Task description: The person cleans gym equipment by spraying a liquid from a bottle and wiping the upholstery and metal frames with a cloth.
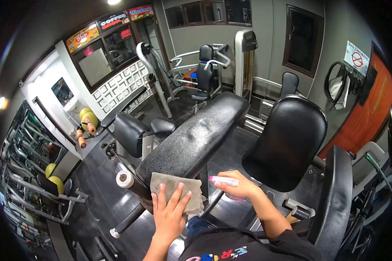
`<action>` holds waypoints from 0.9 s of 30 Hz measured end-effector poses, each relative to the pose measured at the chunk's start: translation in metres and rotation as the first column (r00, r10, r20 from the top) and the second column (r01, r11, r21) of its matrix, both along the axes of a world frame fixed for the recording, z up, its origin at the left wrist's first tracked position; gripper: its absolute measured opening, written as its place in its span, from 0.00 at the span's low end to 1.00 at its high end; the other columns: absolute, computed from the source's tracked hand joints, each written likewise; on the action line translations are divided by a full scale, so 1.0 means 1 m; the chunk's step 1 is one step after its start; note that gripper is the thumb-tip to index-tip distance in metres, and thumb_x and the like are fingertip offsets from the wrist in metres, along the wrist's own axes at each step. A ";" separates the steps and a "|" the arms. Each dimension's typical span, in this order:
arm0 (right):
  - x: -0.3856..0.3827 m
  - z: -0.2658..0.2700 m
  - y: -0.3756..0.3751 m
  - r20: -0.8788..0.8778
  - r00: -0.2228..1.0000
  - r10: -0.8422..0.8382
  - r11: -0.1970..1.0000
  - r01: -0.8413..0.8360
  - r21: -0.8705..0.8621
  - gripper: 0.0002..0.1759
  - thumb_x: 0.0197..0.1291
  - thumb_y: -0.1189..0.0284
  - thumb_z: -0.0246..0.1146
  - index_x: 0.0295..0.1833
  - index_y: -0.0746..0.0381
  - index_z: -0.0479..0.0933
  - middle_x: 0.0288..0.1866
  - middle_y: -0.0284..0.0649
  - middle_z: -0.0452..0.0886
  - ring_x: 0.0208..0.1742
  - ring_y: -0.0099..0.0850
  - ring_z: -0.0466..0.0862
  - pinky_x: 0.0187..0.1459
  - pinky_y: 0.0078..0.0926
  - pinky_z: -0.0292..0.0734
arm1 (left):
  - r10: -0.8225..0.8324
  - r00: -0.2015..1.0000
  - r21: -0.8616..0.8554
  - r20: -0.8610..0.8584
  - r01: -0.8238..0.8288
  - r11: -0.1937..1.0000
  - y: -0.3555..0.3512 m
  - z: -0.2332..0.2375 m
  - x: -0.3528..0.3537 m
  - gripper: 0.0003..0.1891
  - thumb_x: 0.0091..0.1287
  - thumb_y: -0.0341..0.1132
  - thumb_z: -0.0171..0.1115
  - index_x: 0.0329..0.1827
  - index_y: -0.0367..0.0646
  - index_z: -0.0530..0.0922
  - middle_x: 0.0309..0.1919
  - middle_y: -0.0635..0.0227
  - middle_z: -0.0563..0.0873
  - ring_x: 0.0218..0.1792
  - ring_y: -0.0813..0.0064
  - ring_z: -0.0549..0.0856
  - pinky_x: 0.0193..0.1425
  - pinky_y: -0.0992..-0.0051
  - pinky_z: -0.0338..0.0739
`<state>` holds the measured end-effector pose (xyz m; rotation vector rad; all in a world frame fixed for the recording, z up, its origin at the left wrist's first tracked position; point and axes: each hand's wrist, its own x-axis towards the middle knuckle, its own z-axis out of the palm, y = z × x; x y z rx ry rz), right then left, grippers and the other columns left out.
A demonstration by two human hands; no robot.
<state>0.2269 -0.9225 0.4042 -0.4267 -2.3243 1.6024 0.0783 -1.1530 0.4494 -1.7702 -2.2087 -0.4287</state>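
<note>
My left grip (170, 213) lies spread, fingers flat, pressing a grey cloth (178, 185) onto the near end of the black bench pad (196, 135). My right grip (239, 186), just to its right, is closed round a pink spray bottle (223, 179). The pad beyond the cloth looks dull and smeary, so I judge the wiping barely begun, with nearly the whole length left.

Spray bottle (224, 179) mostly behind R hand (243, 187)
</note>
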 end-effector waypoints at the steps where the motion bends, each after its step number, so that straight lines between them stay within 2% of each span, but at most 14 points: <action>1: -0.001 -0.002 0.000 0.012 1.000 0.011 1.000 -0.011 -0.019 0.19 0.66 0.57 0.63 0.38 0.64 0.78 0.26 0.38 0.78 0.29 0.22 0.74 0.34 0.27 0.72 | -0.010 1.000 0.010 -0.012 0.010 1.000 0.000 -0.005 0.003 0.30 0.50 0.30 0.66 0.61 0.55 0.80 0.70 0.71 0.72 0.75 0.48 0.60 0.76 0.44 0.48; 4: -0.003 -0.011 -0.003 -0.051 0.998 -0.022 0.999 0.019 -0.048 0.18 0.67 0.57 0.63 0.40 0.65 0.79 0.26 0.39 0.79 0.29 0.23 0.75 0.35 0.27 0.73 | -0.074 0.996 -0.019 -0.039 0.074 0.997 0.013 -0.016 0.014 0.29 0.52 0.30 0.66 0.61 0.56 0.79 0.69 0.73 0.74 0.75 0.50 0.61 0.76 0.43 0.50; 6: -0.001 -0.017 -0.003 -0.051 0.998 -0.036 0.999 0.034 -0.038 0.18 0.67 0.58 0.62 0.41 0.65 0.79 0.27 0.40 0.80 0.30 0.24 0.77 0.36 0.27 0.74 | -0.278 0.945 -0.145 0.173 0.303 0.942 0.035 -0.038 0.020 0.29 0.54 0.32 0.65 0.63 0.54 0.77 0.66 0.69 0.76 0.73 0.50 0.63 0.74 0.46 0.55; 8: 0.003 -0.009 -0.001 -0.086 0.992 -0.090 0.996 0.091 0.009 0.19 0.66 0.56 0.63 0.40 0.64 0.79 0.26 0.37 0.79 0.28 0.21 0.79 0.31 0.24 0.74 | -0.268 0.754 0.005 0.600 0.331 0.944 0.060 -0.136 0.012 0.23 0.65 0.37 0.62 0.64 0.49 0.75 0.63 0.64 0.78 0.70 0.56 0.70 0.71 0.55 0.63; 9: 0.006 -0.020 0.002 -0.131 0.982 -0.138 0.987 0.147 0.063 0.19 0.66 0.56 0.63 0.40 0.63 0.79 0.25 0.35 0.79 0.27 0.21 0.78 0.31 0.24 0.74 | -0.102 0.357 0.024 0.928 0.217 0.976 0.068 -0.162 0.016 0.21 0.70 0.40 0.59 0.64 0.45 0.74 0.63 0.62 0.78 0.68 0.60 0.72 0.70 0.60 0.65; 10: 0.012 -0.020 0.005 -0.135 0.979 -0.156 0.984 0.165 0.064 0.19 0.66 0.56 0.63 0.40 0.63 0.79 0.25 0.35 0.79 0.27 0.21 0.78 0.31 0.24 0.74 | 0.046 -0.158 -0.029 0.986 0.111 0.993 0.075 -0.166 0.022 0.21 0.75 0.43 0.55 0.65 0.41 0.73 0.63 0.60 0.78 0.66 0.65 0.74 0.69 0.65 0.66; 11: 0.018 -0.021 0.007 -0.082 0.977 -0.198 0.979 0.202 0.039 0.19 0.66 0.56 0.63 0.40 0.63 0.79 0.24 0.35 0.79 0.27 0.21 0.78 0.31 0.24 0.73 | 0.080 -0.395 -0.065 0.915 0.051 0.997 0.073 -0.168 0.025 0.23 0.78 0.46 0.49 0.66 0.38 0.71 0.62 0.63 0.78 0.64 0.70 0.76 0.69 0.72 0.67; 12: 0.023 -0.021 0.007 -0.026 0.971 -0.238 0.971 0.238 0.013 0.18 0.66 0.57 0.63 0.40 0.63 0.79 0.24 0.35 0.78 0.27 0.20 0.77 0.31 0.24 0.73 | 0.052 -0.597 -0.062 0.801 0.003 0.998 0.073 -0.173 0.025 0.24 0.78 0.46 0.50 0.69 0.38 0.67 0.63 0.63 0.78 0.63 0.68 0.77 0.69 0.66 0.69; 14: 0.031 -0.016 0.007 -0.015 0.964 -0.266 0.963 0.266 -0.033 0.18 0.66 0.57 0.63 0.39 0.64 0.79 0.25 0.34 0.78 0.27 0.20 0.76 0.31 0.23 0.73 | 0.086 -0.808 -0.086 0.582 0.044 0.995 0.069 -0.182 0.019 0.25 0.77 0.46 0.50 0.70 0.40 0.66 0.64 0.61 0.77 0.63 0.65 0.78 0.68 0.60 0.72; 15: 0.033 -0.018 0.009 -0.016 0.953 -0.302 0.953 0.301 -0.030 0.18 0.66 0.58 0.63 0.40 0.64 0.79 0.25 0.33 0.79 0.27 0.19 0.76 0.31 0.23 0.73 | 0.095 -0.810 -0.088 0.579 0.053 0.995 0.072 -0.182 0.014 0.25 0.77 0.46 0.50 0.70 0.40 0.66 0.64 0.61 0.77 0.63 0.65 0.78 0.68 0.60 0.72; 18: 0.041 -0.014 0.015 -0.011 0.946 -0.324 0.942 0.321 -0.098 0.19 0.66 0.56 0.63 0.40 0.64 0.79 0.28 0.32 0.81 0.27 0.19 0.78 0.31 0.21 0.74 | 0.132 -0.939 0.031 0.317 0.149 0.988 0.093 -0.172 0.000 0.25 0.77 0.46 0.50 0.70 0.40 0.66 0.65 0.59 0.77 0.64 0.60 0.78 0.68 0.56 0.74; 21: 0.053 0.005 0.021 -0.148 0.906 -0.396 0.908 0.363 -0.209 0.20 0.67 0.57 0.62 0.44 0.66 0.79 0.35 0.36 0.83 0.27 0.21 0.80 0.30 0.21 0.77 | 0.072 -0.910 0.127 0.409 0.134 0.983 0.134 -0.149 0.002 0.24 0.76 0.43 0.53 0.70 0.41 0.65 0.62 0.59 0.78 0.63 0.61 0.79 0.65 0.57 0.77; 23: 0.064 0.006 0.029 -0.268 0.878 -0.397 0.910 0.339 -0.239 0.21 0.68 0.57 0.61 0.48 0.67 0.78 0.37 0.38 0.83 0.27 0.22 0.80 0.30 0.21 0.76 | 0.020 -0.766 0.140 0.642 0.142 0.980 0.155 -0.128 0.010 0.24 0.74 0.38 0.58 0.70 0.43 0.65 0.61 0.58 0.79 0.60 0.62 0.81 0.63 0.58 0.80; 27: 0.078 0.029 0.026 -0.308 0.846 -0.436 0.900 0.411 -0.144 0.21 0.70 0.58 0.57 0.48 0.68 0.78 0.36 0.38 0.82 0.27 0.22 0.78 0.32 0.21 0.75 | -0.080 -0.839 0.213 0.539 0.043 0.976 0.171 -0.095 0.015 0.23 0.72 0.35 0.60 0.67 0.40 0.67 0.59 0.58 0.79 0.58 0.61 0.82 0.63 0.57 0.78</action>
